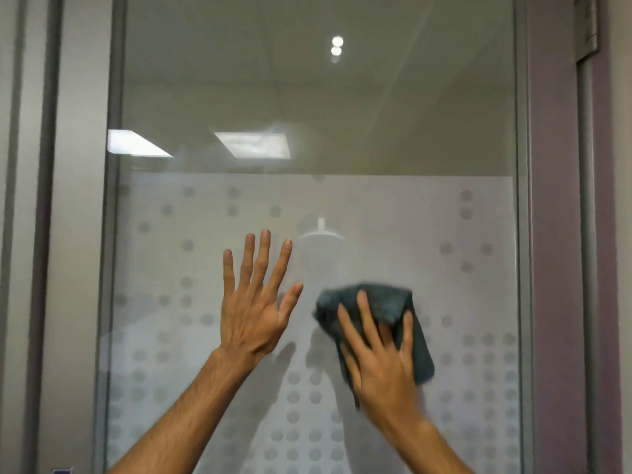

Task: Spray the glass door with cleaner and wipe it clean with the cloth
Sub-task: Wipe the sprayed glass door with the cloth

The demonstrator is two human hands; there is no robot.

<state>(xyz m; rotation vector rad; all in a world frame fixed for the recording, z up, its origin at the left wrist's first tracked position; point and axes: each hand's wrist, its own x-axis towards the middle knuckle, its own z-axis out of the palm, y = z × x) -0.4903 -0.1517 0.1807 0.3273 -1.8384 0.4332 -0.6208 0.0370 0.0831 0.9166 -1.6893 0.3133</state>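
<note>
The glass door (393, 107) fills the view, clear on top and frosted with grey dots from mid-height down. My left hand (253, 302) lies flat against the frosted part, fingers straight and spread. To its right, my right hand (379, 357) presses a dark grey-blue cloth (383, 302) flat onto the glass with spread fingers. The cloth is bunched above and to the right of the fingers and looks slightly blurred. No spray bottle is in view.
A grey metal frame (523, 234) borders the glass on both sides. A purple-grey door jamb (554, 234) stands at the right, with a hinge (586, 25) at the top right. Ceiling lights reflect in the upper glass.
</note>
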